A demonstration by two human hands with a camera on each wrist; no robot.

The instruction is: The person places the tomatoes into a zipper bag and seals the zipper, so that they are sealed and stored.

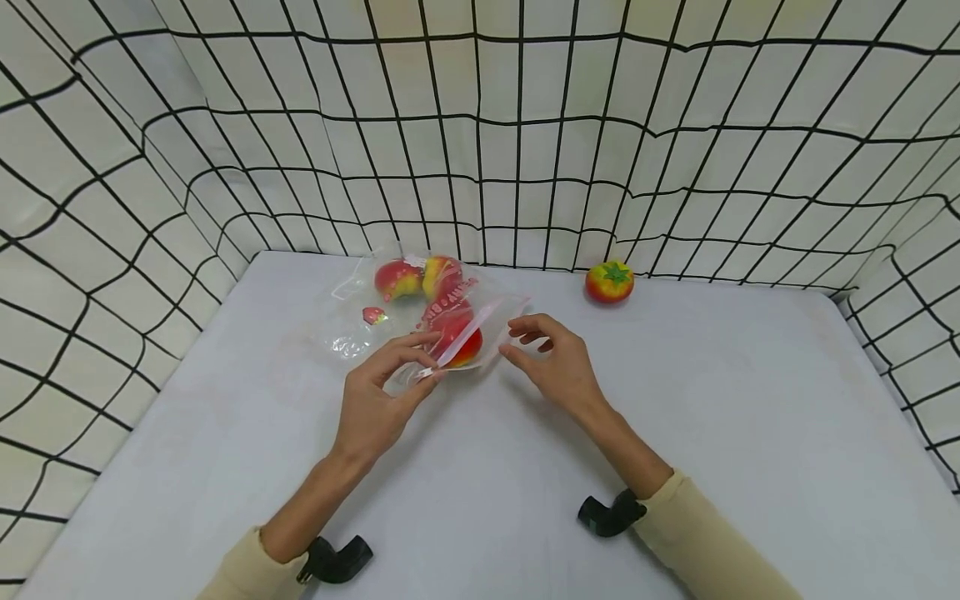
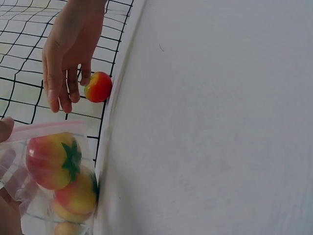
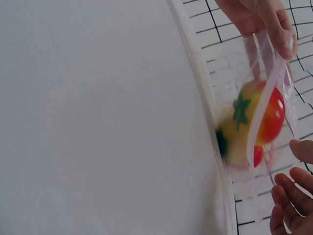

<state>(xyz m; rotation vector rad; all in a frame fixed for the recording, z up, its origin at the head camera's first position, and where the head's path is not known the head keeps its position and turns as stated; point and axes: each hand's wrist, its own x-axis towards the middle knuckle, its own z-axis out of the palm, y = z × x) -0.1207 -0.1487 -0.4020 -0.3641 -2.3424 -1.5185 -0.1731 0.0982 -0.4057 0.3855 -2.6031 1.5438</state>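
Observation:
A clear zip bag [image 1: 408, 329] with a pink zip strip [image 1: 468, 336] and red print holds several red-and-yellow toy tomatoes, one of them [image 2: 46, 161] showing its green leafy top. With thumb and fingers my left hand [image 1: 382, 404] pinches the near left corner of the bag's mouth. At the mouth's other end my right hand [image 1: 558, 362] hovers with loosely bent, parted fingers and holds nothing. In the right wrist view, the fingers [image 3: 293, 196] of that hand are spread beside the strip.
Another toy tomato [image 1: 609, 282] sits by itself at the back of the white table [image 1: 712, 400], beyond my right hand. Black netting [image 1: 517, 133] over pale walls borders the back and sides. A black curved piece sits at each sleeve cuff.

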